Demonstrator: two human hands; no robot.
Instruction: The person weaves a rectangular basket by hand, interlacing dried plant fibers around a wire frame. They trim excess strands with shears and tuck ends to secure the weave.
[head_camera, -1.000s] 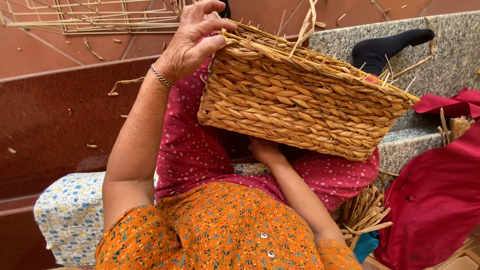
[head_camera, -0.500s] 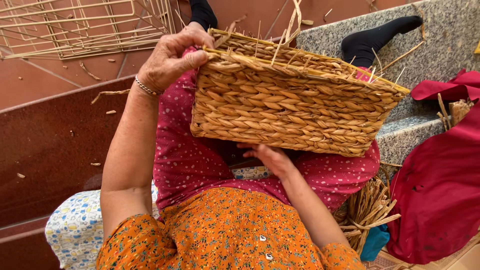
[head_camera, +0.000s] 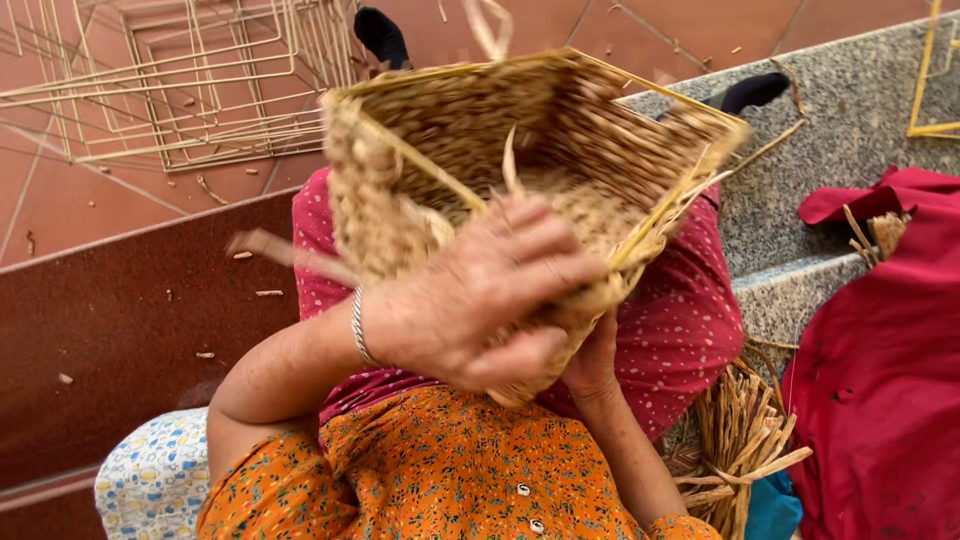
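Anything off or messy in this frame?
Loose straw ends poke up from the woven basket rim, unfinished. The left hand grips its near edge. Straw scraps litter the red step.

My left hand (head_camera: 480, 300) grips the near rim of the woven straw basket (head_camera: 560, 150), fingers curled over the edge, with the open mouth tilted toward me so the inside shows. My right hand (head_camera: 592, 360) supports the basket from underneath, mostly hidden behind it. Yellow wire frames (head_camera: 190, 80) lie on the red tiled floor (head_camera: 60, 210) well beyond the basket, a bundle of loose straw (head_camera: 740, 440) sits beside my right forearm, and a red cloth (head_camera: 880, 350) lies to its right.
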